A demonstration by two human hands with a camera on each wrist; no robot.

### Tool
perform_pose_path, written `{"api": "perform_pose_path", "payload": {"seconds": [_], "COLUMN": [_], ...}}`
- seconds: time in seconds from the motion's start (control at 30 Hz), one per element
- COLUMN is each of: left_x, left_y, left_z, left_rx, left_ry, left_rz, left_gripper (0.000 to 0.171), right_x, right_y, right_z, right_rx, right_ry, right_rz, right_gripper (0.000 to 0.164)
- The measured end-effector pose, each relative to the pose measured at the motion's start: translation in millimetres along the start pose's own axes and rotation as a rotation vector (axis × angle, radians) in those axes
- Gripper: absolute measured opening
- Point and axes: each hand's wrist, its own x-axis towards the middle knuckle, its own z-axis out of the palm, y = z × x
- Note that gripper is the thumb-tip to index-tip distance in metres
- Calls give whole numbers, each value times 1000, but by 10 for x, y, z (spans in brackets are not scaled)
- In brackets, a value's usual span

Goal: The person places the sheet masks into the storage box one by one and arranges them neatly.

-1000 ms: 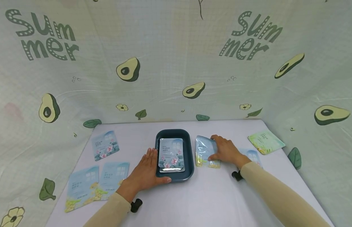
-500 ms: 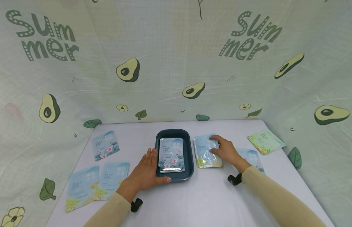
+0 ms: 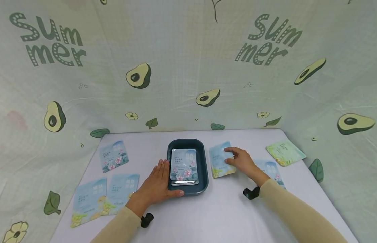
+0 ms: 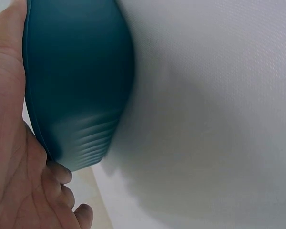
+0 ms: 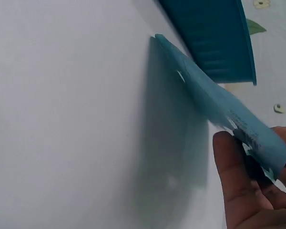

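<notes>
My left hand (image 3: 155, 189) rests along the left side of a dark teal tray (image 3: 203, 168), fingers straight, with the thumb at its near corner. Inside the tray lie stacked face mask packets (image 3: 184, 165) with pink flowers on top and a silver edge showing underneath. To the right of the tray, my right hand (image 3: 244, 164) pinches the right edge of a light blue face mask packet (image 3: 219, 161) with yellow-green print. In the right wrist view that packet (image 5: 219, 102) slants up from the white tabletop, a shadow beneath it, thumb and fingers on opposite faces.
Two blue packets (image 3: 88, 200) lie at the near left, and a flowered packet (image 3: 113, 157) farther back. Partly under the right forearm is another flowered packet (image 3: 270, 170). A green packet (image 3: 285, 152) lies by the right edge. A printed cloth (image 3: 176, 67) hangs behind.
The right hand has shifted its grip to the packet's right edge and raised that side, turning the packet slightly. The left hand and tray have kept their places.
</notes>
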Motion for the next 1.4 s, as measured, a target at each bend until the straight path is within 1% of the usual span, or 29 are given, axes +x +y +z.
{"api": "perform_pose_path", "payload": {"seconds": [0.1, 0.2, 0.37, 0.5, 0.57, 0.8, 1.0, 1.1, 1.2, 1.3, 1.4], "left_x": [-2, 3, 9, 16, 21, 22, 16, 8, 2, 3, 1], "left_y": [-4, -5, -3, -4, -6, 13, 22, 24, 24, 16, 7], "left_z": [4, 0, -10, -6, 3, 23, 23, 12, 4, 4, 8], "left_rx": [-5, -12, -22, -18, -10, 0, 2, 10, 25, 51, 67], "left_ry": [-1, -1, -2, 4, 8, 23, 24, 19, 19, 20, 27], "left_rz": [-1, 1, 9, 6, 5, 4, 1, -1, -2, -4, -1], "left_gripper": [138, 138, 138, 138, 138, 139, 139, 140, 139, 138, 138], "right_x": [-5, -22, -39, -30, -30, -23, -17, -14, -4, 12, 34], "right_y": [12, 18, -12, -62, -92, -200, -367, -497, -651, -807, -941], "right_z": [7, -6, -73, -127, -158, -260, -281, -244, -155, -5, 187], "right_rx": [-5, 38, 130, 133, 133, 127, 154, 174, 200, 220, 229], "right_ry": [-41, -31, 35, 104, 125, 156, 170, 178, 177, 165, 148], "right_rz": [-5, 9, 23, 37, 43, 46, 36, 20, 17, 21, 10], "right_gripper": [48, 49, 54, 56, 56, 55, 54, 54, 54, 53, 52]}}
